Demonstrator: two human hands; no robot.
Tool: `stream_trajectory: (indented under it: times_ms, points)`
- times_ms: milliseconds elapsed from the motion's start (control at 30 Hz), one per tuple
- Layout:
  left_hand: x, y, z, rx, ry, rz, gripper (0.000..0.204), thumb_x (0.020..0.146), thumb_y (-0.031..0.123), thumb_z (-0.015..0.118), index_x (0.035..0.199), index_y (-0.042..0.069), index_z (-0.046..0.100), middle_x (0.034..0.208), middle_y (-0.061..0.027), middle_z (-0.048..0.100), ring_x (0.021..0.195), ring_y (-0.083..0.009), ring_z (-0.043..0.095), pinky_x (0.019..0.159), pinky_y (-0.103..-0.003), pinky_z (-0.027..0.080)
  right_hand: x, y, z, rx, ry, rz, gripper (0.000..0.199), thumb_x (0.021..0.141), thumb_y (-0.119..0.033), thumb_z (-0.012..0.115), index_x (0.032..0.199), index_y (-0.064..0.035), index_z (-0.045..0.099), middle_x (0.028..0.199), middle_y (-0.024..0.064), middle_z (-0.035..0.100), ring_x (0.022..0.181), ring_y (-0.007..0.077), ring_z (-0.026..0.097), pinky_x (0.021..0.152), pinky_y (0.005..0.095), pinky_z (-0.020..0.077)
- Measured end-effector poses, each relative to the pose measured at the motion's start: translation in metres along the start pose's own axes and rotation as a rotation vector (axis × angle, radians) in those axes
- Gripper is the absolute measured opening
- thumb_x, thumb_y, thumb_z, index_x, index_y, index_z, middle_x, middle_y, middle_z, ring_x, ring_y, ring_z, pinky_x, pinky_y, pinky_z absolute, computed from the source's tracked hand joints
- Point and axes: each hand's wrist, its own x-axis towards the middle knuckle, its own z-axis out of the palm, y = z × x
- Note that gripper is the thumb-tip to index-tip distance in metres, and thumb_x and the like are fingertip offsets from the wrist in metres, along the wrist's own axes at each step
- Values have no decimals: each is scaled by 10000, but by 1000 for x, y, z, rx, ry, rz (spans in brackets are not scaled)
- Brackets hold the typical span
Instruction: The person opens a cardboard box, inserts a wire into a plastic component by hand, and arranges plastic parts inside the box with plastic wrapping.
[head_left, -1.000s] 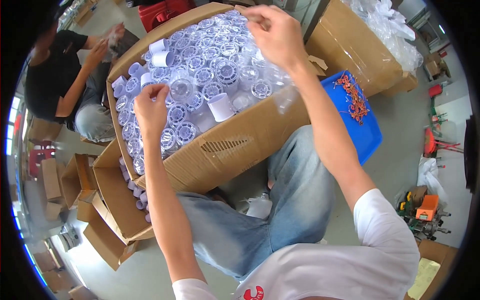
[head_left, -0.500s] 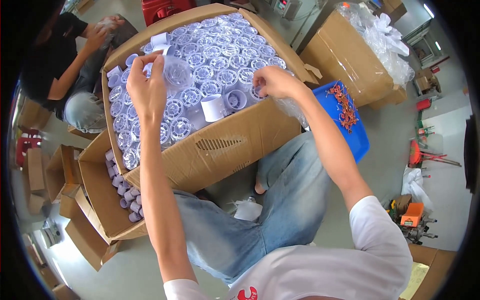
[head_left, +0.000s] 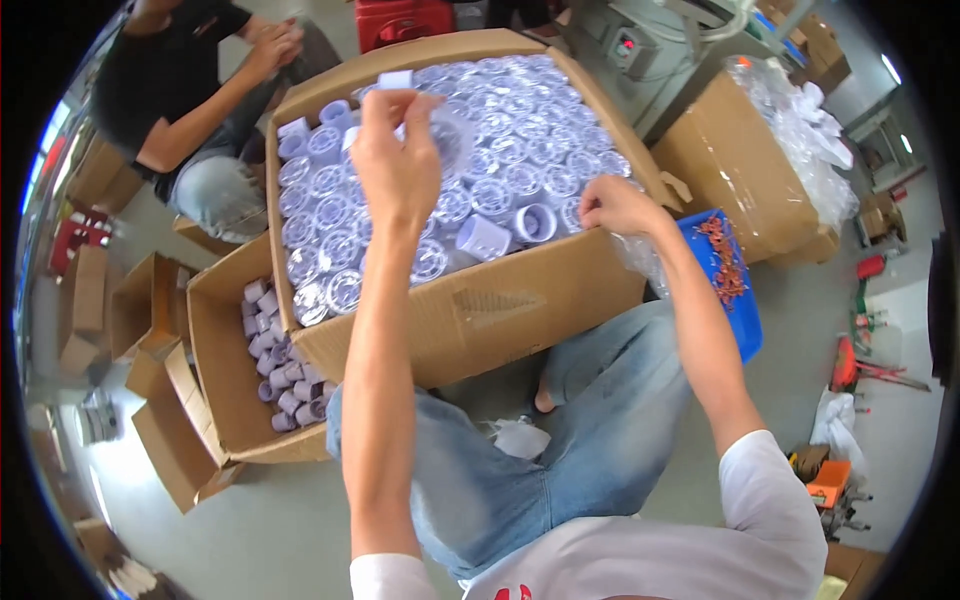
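Note:
My left hand (head_left: 397, 160) is raised over the large cardboard box, its fingers closed in a pinch on a clear round plastic piece (head_left: 452, 142), which is blurred. My right hand (head_left: 620, 207) is at the box's near right rim, fingertips pressed together above the packed pieces; what they hold, if anything, is hidden. Just left of it, a pale lilac plastic cup (head_left: 535, 223) shows its open end. Beside that, another lilac cup (head_left: 483, 238) lies tilted. Rows of clear round plastic pieces (head_left: 492, 195) fill the cardboard box (head_left: 430, 335). Below my right wrist hangs a clear plastic bag (head_left: 640, 258).
A lower cardboard box (head_left: 228, 345) at the left holds several lilac cups (head_left: 285, 385). To the right sit a blue tray (head_left: 743, 325) with small orange-red parts (head_left: 722, 262) and a closed carton (head_left: 745, 165). Another person (head_left: 190, 90) sits at the far left.
The whole view has shifted, so the box appears farther right and lower. My left hand still pinches the clear piece. One lilac cup beside the near rim now leans more.

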Motion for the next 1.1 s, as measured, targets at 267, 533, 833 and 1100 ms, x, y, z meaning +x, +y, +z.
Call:
stream_trajectory:
  times_ms: [267,533,833,1100]
  points:
    - [3,-19,5,24,38,89,90,871,116,609,877,30,583,786,-146,671,753,-344,641,732,-447,444,-10,-23,-11,-54,437,-250,24,762,-9,620,779,-5,604,833,122,614,821,267,607,744,346,467]
    - [9,-24,6,1,18,27,109,883,129,623,900,25,596,759,-140,681,685,-314,658,638,-389,489,21,-61,-13,160,881,-145,80,819,-60,612,872,-9,641,760,109,671,695,203,635,664,313,491]
    - [14,-20,2,27,48,32,112,941,108,550,943,0,579,755,-95,689,688,-174,638,634,-299,473,45,-109,-9,324,766,-238,259,788,-6,618,1030,-54,698,828,174,692,724,261,669,687,339,514]
    - [0,-9,-55,126,-289,-326,207,915,171,606,1003,-14,635,586,14,487,533,-65,396,479,-266,319,40,-93,-15,282,706,-193,214,837,-17,626,1041,-35,687,753,92,660,655,140,582,635,289,470]
